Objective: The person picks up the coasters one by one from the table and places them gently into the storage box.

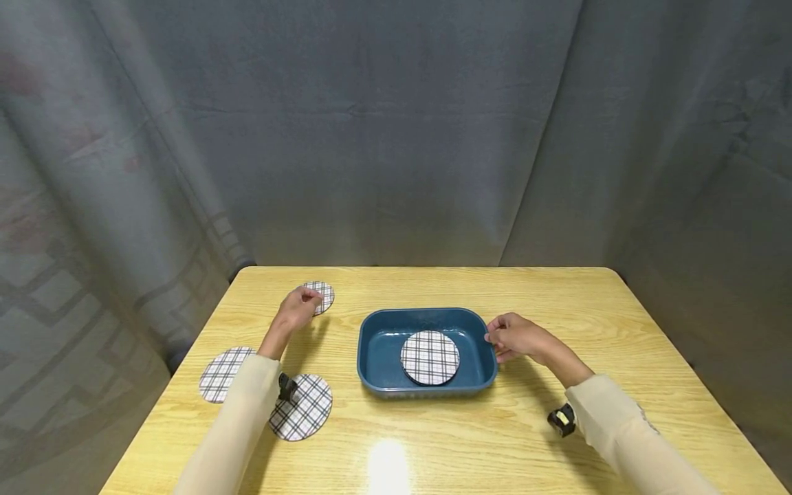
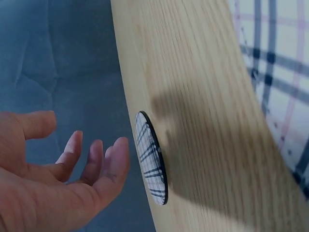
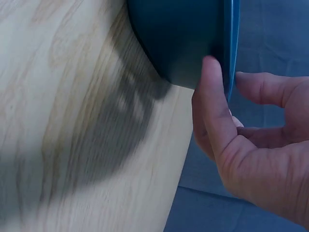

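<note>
My left hand (image 1: 300,306) hovers over the far-left round plaid coaster (image 1: 323,291). In the left wrist view the fingers are apart and loosely bent, with a gap between them and the coaster (image 2: 151,162). My right hand (image 1: 516,335) pinches the right rim of a blue rectangular dish (image 1: 386,381). The right wrist view shows the thumb on one side of the dish's rim (image 3: 231,48) and fingers on its outer wall. Inside the dish lies a plaid coaster (image 1: 430,357), seemingly on top of at least one more.
Two larger plaid rounds lie on the wooden table (image 1: 445,454): one at the left edge (image 1: 224,375), one near the left forearm (image 1: 306,409), partly covered by the wrist camera. Grey curtains (image 1: 383,137) hang behind and beside the table.
</note>
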Motion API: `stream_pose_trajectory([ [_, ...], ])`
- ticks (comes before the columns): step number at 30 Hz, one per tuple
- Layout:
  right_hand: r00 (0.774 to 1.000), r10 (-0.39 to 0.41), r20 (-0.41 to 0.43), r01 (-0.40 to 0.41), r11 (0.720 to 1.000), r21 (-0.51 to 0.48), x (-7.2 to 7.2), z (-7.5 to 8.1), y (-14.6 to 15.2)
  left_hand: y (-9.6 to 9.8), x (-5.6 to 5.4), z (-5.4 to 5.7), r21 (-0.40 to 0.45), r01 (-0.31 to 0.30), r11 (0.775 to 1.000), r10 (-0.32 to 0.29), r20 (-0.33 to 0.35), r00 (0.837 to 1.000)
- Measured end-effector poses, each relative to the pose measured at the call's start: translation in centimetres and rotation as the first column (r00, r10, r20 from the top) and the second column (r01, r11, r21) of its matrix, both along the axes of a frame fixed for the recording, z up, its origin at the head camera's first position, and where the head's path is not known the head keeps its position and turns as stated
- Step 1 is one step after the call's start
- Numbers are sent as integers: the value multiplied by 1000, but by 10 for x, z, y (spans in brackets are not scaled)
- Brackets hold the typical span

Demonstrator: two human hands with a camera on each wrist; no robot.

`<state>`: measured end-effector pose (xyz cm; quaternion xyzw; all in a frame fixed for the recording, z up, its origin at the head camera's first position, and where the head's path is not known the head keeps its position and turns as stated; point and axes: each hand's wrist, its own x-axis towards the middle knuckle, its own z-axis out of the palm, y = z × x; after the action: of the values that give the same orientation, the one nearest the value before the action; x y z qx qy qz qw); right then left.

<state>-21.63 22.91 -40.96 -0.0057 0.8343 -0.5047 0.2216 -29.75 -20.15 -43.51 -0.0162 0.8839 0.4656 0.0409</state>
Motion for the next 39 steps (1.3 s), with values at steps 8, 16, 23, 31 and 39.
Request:
stream_pose_trajectory([
  [8,999,-8,42,10,998,-54,-6,-8,6,-6,-9,-1,-9,-27,1000,27,15,1000],
  [16,996,48,78,-36,987,-154,-8,-12,19,-12,-21,-1,-73,-44,996,44,-12,999],
  [23,992,26,122,3,971,-237,-10,-20,24,-16,-31,-5,-177,-66,982,68,7,998],
  [31,989,55,139,-11,954,-300,-10,-27,27,-27,-44,-17,-318,-42,947,55,32,998],
  [39,988,71,137,-26,952,-306,-11,-26,25,-38,-55,-24,-346,53,937,-30,71,997],
])
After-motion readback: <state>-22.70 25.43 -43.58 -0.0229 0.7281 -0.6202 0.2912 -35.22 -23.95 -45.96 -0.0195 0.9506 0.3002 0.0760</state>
